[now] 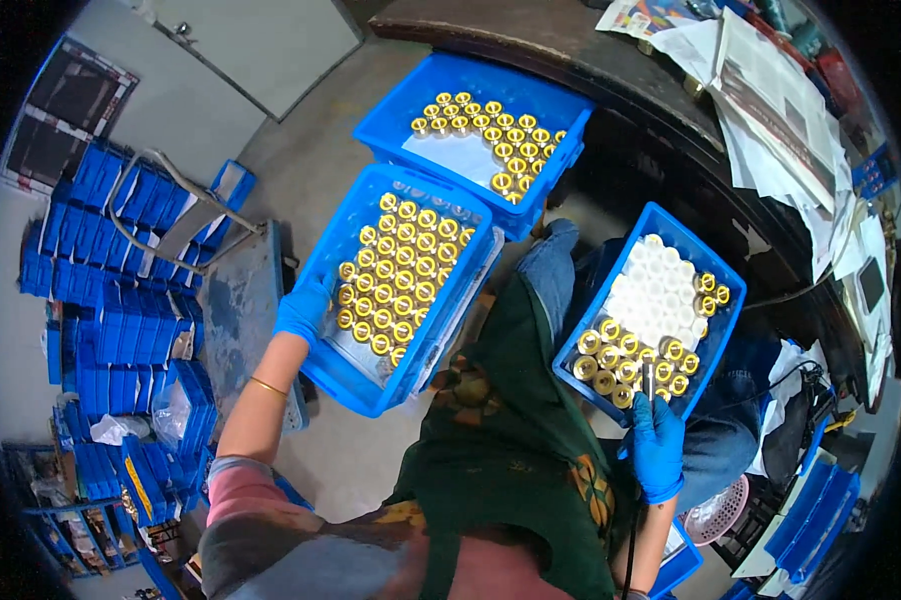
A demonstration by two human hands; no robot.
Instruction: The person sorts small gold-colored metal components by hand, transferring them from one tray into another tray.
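Note:
My left hand [305, 308], in a blue glove, grips the left rim of a blue plastic bin [363, 402]. Rows of brass-coloured ring-topped metal fittings [404, 268] stand upright in that bin. At the right, my gloved right hand [657, 450] is closed around a slim metal pen-like tool [650, 378], its exact kind unclear. The tool's tip reaches among brass fittings [621, 365] in a second blue bin [728, 318], over my lap. White round pieces [656, 290] fill that bin's middle, with more brass fittings along its right side.
Another blue bin [391, 125] of fittings stands ahead, beside a dark desk [531, 45] strewn with papers [771, 90]. A trolley [241, 310] and stacked blue bins [136, 330] occupy the left. A black cable [632, 545] runs by my right forearm; a pink basket [721, 510] sits lower right.

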